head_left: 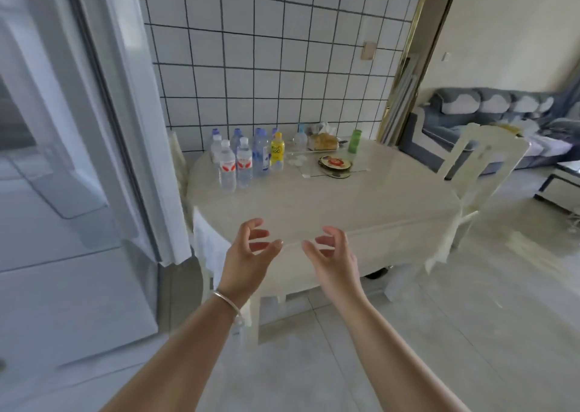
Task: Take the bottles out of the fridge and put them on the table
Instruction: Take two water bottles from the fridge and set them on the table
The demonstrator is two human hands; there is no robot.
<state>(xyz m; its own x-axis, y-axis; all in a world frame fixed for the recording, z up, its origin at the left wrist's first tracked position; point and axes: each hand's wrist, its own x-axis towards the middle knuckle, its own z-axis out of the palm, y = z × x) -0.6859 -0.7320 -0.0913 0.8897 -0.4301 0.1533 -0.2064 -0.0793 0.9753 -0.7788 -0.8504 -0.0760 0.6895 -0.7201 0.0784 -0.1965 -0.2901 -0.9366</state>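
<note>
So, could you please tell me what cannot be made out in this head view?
- Fridge interior: cut off by the left edge, motion-blurred; any remaining bottles unseen.
- Rear water bottles: partly hidden by the front row, so the count is uncertain.
- Yellow bottle label: too small to read.
- Round object on the table: too small to identify.
- Left hand and right hand: empty.

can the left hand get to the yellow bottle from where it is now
Probably yes, with a forward stretch: the left hand is empty at the table's near edge, and bare tabletop lies between it and the yellow bottle.
</note>
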